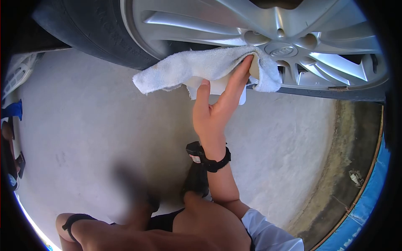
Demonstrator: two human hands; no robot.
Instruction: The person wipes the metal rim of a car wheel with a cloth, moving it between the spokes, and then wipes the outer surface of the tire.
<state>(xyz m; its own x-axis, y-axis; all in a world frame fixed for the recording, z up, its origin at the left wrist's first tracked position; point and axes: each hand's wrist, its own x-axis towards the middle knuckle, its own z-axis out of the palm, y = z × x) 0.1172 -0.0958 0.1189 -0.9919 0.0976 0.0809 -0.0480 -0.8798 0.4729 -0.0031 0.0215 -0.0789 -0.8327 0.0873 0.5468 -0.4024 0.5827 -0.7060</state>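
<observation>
My right hand (217,100) reaches forward with a white terry cloth (188,67) bunched in its grip. The thumb lies against the cloth's near side, and a finger stretches up into its folds. Beneath the hand, a flat white piece (242,99) with a rounded corner peeks out; I cannot make out what it is. The cloth is up against the lower spokes of a silver alloy wheel (188,29), just below its round centre cap (282,51). My left hand does not show; a bare limb with a black band (77,221) appears at the lower left.
A black tyre (100,33) surrounds the wheel. Grey concrete floor (104,113) lies below, with a dirty strip (326,184) and blue sheeting (372,188) along the right. At the left edge are a white shoe-like object (19,73) and a blue item (12,109).
</observation>
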